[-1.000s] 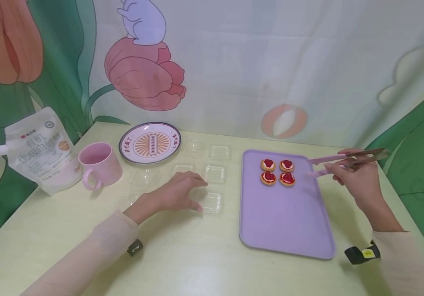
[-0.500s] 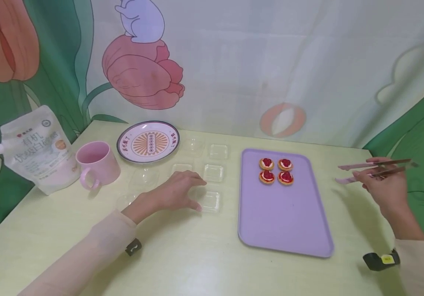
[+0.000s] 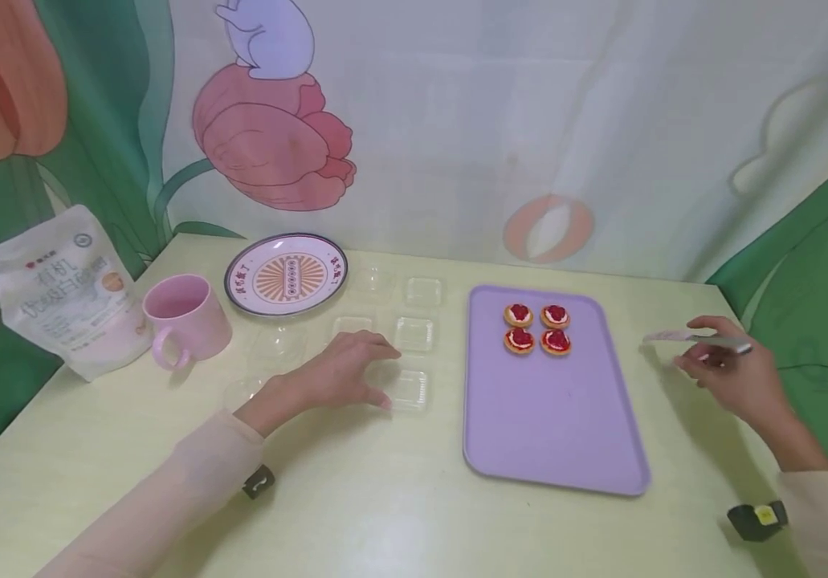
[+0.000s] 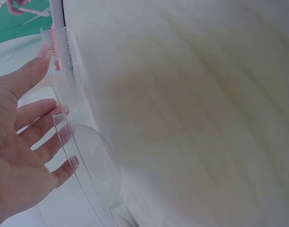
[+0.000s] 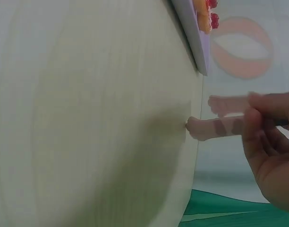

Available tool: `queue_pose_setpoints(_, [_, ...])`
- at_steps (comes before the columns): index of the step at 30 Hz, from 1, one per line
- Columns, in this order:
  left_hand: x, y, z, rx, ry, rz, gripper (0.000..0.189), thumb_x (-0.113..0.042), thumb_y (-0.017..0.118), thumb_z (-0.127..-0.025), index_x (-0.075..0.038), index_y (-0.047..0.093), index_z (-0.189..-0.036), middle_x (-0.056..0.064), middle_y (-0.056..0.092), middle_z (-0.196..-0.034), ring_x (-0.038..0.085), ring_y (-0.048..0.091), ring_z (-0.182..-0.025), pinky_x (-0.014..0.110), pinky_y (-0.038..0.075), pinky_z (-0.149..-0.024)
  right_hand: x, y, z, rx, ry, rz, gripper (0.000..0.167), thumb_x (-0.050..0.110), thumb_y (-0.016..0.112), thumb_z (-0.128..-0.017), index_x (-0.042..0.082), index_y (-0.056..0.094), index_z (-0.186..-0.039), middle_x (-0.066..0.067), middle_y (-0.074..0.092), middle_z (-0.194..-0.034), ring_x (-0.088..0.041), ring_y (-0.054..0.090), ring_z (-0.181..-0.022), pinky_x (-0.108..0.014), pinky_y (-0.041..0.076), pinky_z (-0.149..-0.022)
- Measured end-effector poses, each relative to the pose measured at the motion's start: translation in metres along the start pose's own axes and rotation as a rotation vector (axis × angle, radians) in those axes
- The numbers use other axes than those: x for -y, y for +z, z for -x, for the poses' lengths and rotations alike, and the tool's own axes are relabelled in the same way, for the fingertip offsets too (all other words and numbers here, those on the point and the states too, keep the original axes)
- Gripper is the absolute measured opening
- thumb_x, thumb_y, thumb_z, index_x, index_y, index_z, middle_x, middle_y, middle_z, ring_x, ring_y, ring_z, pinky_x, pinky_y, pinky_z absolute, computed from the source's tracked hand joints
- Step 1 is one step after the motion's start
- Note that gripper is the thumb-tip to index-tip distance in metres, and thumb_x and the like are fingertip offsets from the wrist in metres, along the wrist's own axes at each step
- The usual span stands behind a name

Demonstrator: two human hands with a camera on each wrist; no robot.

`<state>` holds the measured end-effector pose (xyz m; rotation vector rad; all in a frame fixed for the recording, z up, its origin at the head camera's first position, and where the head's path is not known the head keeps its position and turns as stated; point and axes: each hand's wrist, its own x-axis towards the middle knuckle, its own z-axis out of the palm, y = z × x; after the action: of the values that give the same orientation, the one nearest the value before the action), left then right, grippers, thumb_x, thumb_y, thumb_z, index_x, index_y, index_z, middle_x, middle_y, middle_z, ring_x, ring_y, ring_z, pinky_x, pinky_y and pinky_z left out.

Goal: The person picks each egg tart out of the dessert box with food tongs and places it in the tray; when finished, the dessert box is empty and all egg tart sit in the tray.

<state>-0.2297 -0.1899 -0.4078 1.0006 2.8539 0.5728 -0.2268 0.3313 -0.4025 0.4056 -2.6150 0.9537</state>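
My right hand (image 3: 739, 365) holds a pair of tongs (image 3: 695, 341) with pale pink tips, to the right of the tray. In the right wrist view the two tong tips (image 5: 203, 128) stand a little apart with nothing between them. Several small tarts (image 3: 555, 341) with cream and red topping sit grouped toward the far end of the purple tray (image 3: 554, 425). My left hand (image 3: 344, 369) is spread beside a small clear plastic box (image 3: 409, 389). Its thumb and fingers (image 4: 29, 78) lie close to the box's edge; whether they touch is unclear.
More clear plastic containers (image 3: 414, 333) stand around my left hand. Behind them lies a patterned plate (image 3: 287, 274). A pink mug (image 3: 189, 321) and a white spouted pouch (image 3: 70, 297) stand at the left. A printed curtain (image 3: 442, 128) hangs behind the table.
My right hand has moved right, away from the tray, and the tongs have come closer together and turned. My left hand has kept its place. The tarts have not moved.
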Motion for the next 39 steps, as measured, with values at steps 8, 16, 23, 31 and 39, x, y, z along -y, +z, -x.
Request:
queue_pose_setpoints(8, [-0.002,-0.002,0.0,0.006,0.005,-0.015,0.066,-0.035,0.087,-0.074,-0.002,0.065,-0.128,0.014,0.066,-0.127,0.033,0.058,-0.123,0.051,0.041,-0.11,-0.01,-0.005,0.005,0.149,-0.103,0.048,0.043,-0.02,0.07,-0.074,-0.005,0.058,-0.113,0.019,0.062,-0.084,0.016,0.056,-0.076,-0.007,0.047,-0.06])
queue_pose_setpoints(16, [-0.001,-0.001,0.0,0.006,-0.001,0.0,0.067,-0.034,0.087,-0.074,-0.002,0.065,-0.129,0.014,0.066,-0.128,0.032,0.058,-0.122,0.051,0.04,-0.11,-0.016,-0.001,0.007,0.238,-0.075,0.178,0.025,-0.013,0.068,-0.079,0.0,0.062,-0.099,0.001,0.065,-0.075,0.013,0.051,-0.07,-0.013,0.043,-0.057])
queue_pose_setpoints(23, [-0.002,-0.001,0.0,0.01,-0.002,0.008,0.067,-0.035,0.087,-0.074,-0.002,0.065,-0.129,0.013,0.066,-0.128,0.031,0.058,-0.122,0.051,0.04,-0.11,-0.027,-0.002,0.011,0.206,-0.005,0.19,0.011,-0.002,0.065,-0.085,0.002,0.065,-0.095,-0.003,0.07,-0.077,0.015,0.05,-0.07,-0.013,0.041,-0.058])
queue_pose_setpoints(31, [0.001,0.0,0.001,0.0,0.012,0.004,0.065,-0.034,0.086,-0.075,-0.002,0.065,-0.128,0.013,0.066,-0.127,0.032,0.058,-0.122,0.052,0.04,-0.108,-0.027,0.0,0.011,0.211,0.058,0.192,0.016,0.014,0.074,-0.086,0.005,0.065,-0.094,0.003,0.065,-0.074,0.009,0.049,-0.066,-0.016,0.04,-0.056])
queue_pose_setpoints(39, [0.001,0.0,0.001,0.014,-0.016,0.016,0.066,-0.033,0.086,-0.076,-0.003,0.064,-0.13,0.013,0.065,-0.13,0.032,0.057,-0.125,0.051,0.038,-0.111,-0.03,0.005,0.014,0.199,0.012,0.18,0.034,0.014,0.088,-0.072,0.006,0.06,-0.09,0.006,0.058,-0.073,0.005,0.048,-0.065,-0.014,0.039,-0.056])
